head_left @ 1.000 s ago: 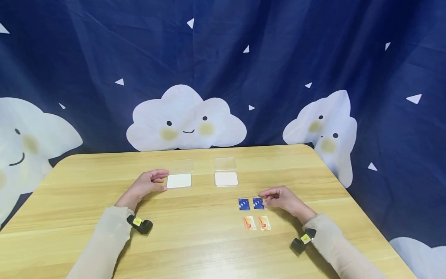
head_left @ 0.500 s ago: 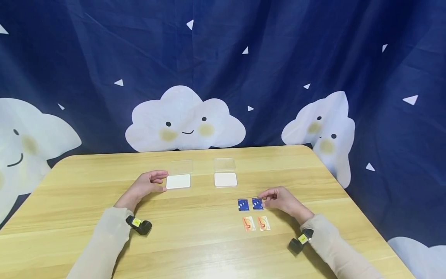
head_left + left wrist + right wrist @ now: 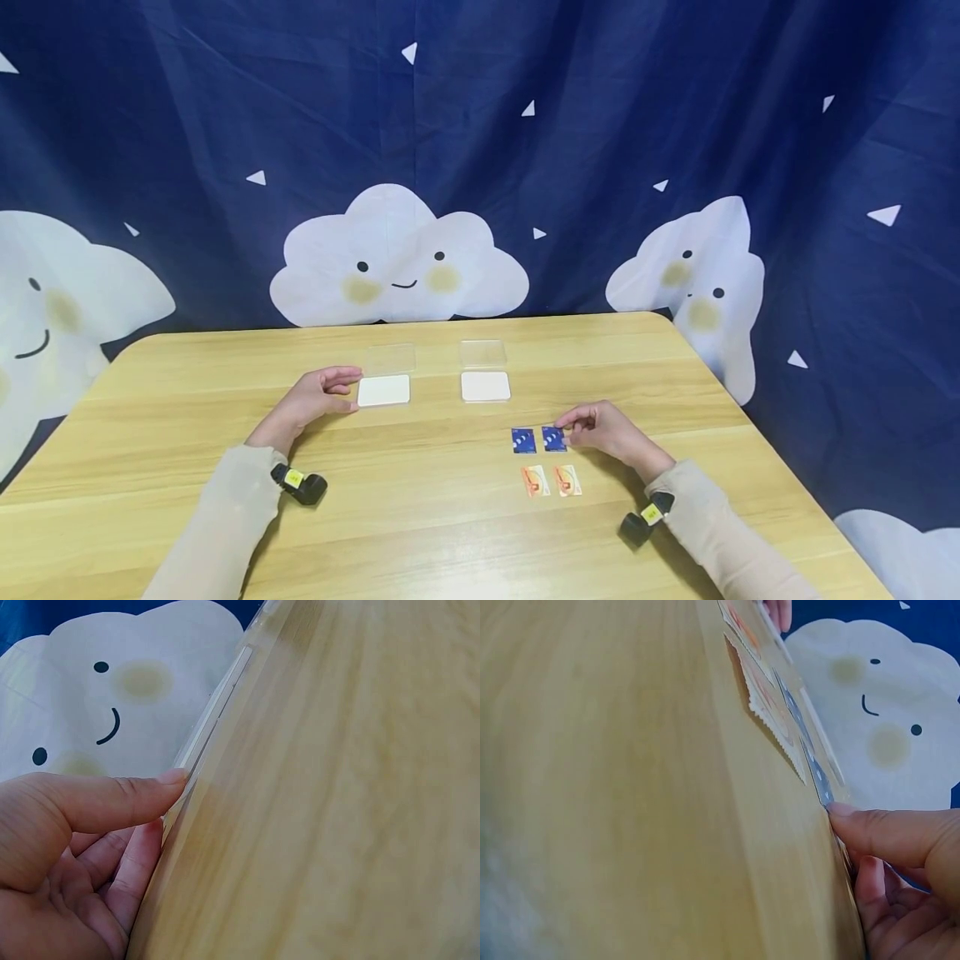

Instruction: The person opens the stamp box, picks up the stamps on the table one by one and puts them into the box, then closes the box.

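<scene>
My left hand (image 3: 315,396) is at the left end of a flat clear case with a white insert (image 3: 384,390), its thumb by the near corner and index finger by the far one. In the left wrist view the thumb tip touches the edge of the case (image 3: 214,712). Thumb and index finger of my right hand (image 3: 606,429) pinch the right corner of a blue stamp (image 3: 552,439), which lies low over the table. Another blue stamp (image 3: 523,441) lies to its left. Two orange-and-white stamps, one left (image 3: 536,481) and one right (image 3: 567,481), lie nearer me; their edges look toothed in the right wrist view.
A second clear case with a white insert (image 3: 485,387) lies right of the first. Behind the cases are two clear plastic lids, left (image 3: 391,358) and right (image 3: 483,353). The wooden table (image 3: 420,517) ends at a dark blue cloud-print curtain (image 3: 480,125).
</scene>
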A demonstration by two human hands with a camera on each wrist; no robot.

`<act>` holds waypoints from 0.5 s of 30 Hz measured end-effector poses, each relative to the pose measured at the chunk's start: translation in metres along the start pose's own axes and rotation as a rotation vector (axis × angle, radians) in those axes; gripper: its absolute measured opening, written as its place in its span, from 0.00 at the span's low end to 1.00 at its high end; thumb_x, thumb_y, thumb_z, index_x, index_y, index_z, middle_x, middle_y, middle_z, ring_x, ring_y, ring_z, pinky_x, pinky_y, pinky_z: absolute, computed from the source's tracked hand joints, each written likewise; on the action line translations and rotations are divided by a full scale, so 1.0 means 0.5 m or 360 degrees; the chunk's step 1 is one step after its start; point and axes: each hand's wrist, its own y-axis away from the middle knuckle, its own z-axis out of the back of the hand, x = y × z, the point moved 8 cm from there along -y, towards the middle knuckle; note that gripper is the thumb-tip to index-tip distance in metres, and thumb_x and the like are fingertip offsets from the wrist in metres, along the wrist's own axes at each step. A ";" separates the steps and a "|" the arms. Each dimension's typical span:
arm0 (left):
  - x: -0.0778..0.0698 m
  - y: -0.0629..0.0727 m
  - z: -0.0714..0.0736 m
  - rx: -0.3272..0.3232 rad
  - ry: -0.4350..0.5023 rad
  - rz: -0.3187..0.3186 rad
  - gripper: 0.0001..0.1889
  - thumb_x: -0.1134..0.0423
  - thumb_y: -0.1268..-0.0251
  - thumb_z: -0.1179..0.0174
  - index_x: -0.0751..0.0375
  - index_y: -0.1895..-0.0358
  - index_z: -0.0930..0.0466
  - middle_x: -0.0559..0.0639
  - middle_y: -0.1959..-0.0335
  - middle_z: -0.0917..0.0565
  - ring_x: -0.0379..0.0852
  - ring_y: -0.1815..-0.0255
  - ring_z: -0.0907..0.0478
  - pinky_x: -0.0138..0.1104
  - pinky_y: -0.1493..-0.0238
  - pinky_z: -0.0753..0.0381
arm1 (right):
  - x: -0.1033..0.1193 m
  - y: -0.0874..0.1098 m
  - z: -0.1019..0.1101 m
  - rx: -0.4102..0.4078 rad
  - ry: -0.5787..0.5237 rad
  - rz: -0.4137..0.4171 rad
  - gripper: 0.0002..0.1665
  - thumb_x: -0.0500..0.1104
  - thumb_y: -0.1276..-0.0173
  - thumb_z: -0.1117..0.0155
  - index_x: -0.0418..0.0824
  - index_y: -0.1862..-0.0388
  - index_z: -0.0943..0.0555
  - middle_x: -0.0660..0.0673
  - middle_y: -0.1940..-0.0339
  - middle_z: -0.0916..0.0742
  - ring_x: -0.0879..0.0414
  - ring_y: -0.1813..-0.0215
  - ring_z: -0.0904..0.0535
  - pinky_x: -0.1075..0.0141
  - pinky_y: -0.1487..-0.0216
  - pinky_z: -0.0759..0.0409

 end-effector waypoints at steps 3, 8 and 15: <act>0.000 0.000 -0.001 0.0009 0.0005 0.0004 0.35 0.72 0.49 0.32 0.71 0.35 0.34 0.65 0.36 0.30 0.53 0.44 0.31 0.20 0.55 0.28 | -0.001 0.000 -0.002 0.0008 -0.0021 0.0005 0.15 0.24 0.48 0.37 0.24 0.59 0.19 0.39 0.73 0.20 0.56 0.70 0.28 0.73 0.71 0.29; 0.002 0.000 -0.001 0.0014 0.0010 0.0007 0.35 0.72 0.50 0.32 0.70 0.35 0.34 0.64 0.35 0.30 0.54 0.43 0.31 0.21 0.54 0.29 | 0.000 -0.002 -0.004 0.0020 -0.0067 0.0018 0.15 0.25 0.49 0.36 0.24 0.60 0.20 0.39 0.73 0.20 0.55 0.69 0.29 0.72 0.69 0.29; 0.002 0.001 -0.002 0.0007 0.0007 0.0017 0.35 0.72 0.50 0.32 0.70 0.35 0.34 0.64 0.36 0.30 0.54 0.43 0.32 0.21 0.54 0.29 | 0.006 -0.002 -0.008 0.0044 -0.0087 0.0049 0.15 0.25 0.49 0.34 0.24 0.60 0.21 0.38 0.73 0.21 0.57 0.70 0.29 0.72 0.70 0.29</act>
